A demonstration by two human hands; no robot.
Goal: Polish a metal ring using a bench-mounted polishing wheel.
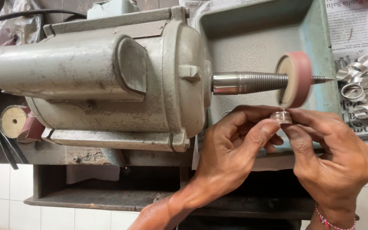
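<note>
While you press the small metal ring (pixel 281 117) against the lower rim of the pink polishing wheel (pixel 295 79), both your left hand (pixel 231 149) and right hand (pixel 333 157) pinch it closed between fingertips. Slacken that pinch and the wheel could snatch it away; your fingertips sit just beside the rim and the spindle's bare point (pixel 322 79).

Pink wheel (pixel 295 79), silvery ring (pixel 281 117)

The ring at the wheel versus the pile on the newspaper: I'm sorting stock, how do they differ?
The ring is pinched by both hands against the pink wheel; the pile of rings lies loose, untouched. The ring looks duller, the pile of rings shinier. Both are silvery metal bands.
</note>
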